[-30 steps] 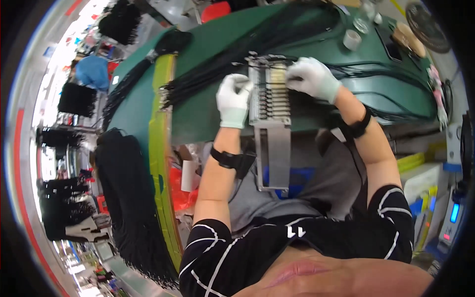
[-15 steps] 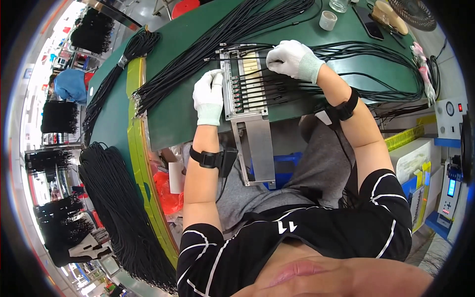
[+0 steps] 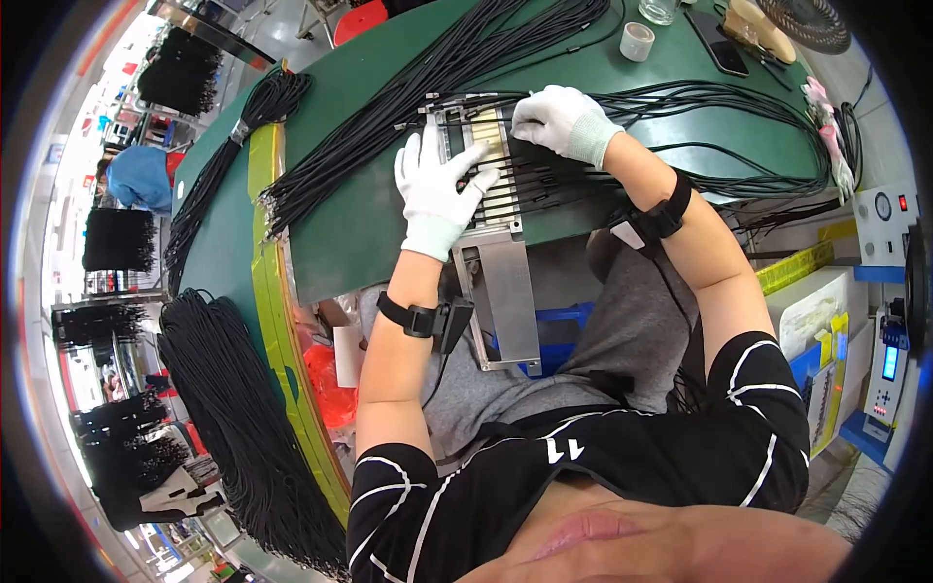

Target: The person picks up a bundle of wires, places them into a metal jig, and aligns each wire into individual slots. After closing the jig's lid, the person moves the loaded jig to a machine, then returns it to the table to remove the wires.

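Both gloved hands lie flat, grip open, on the metal fixture (image 3: 486,185), black cables (image 3: 408,97) crowding beside, tape roll (image 3: 637,41) beyond

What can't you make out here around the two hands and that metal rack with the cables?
- Head view: the slots of the metal rack under the left hand are covered by the glove.
- Head view: the right hand covers its fingertips, so any grip on a cable end cannot be told.
- Head view: the cable connectors are too small to identify.
- Head view: the black cable bundles run off at the dark lower rim.
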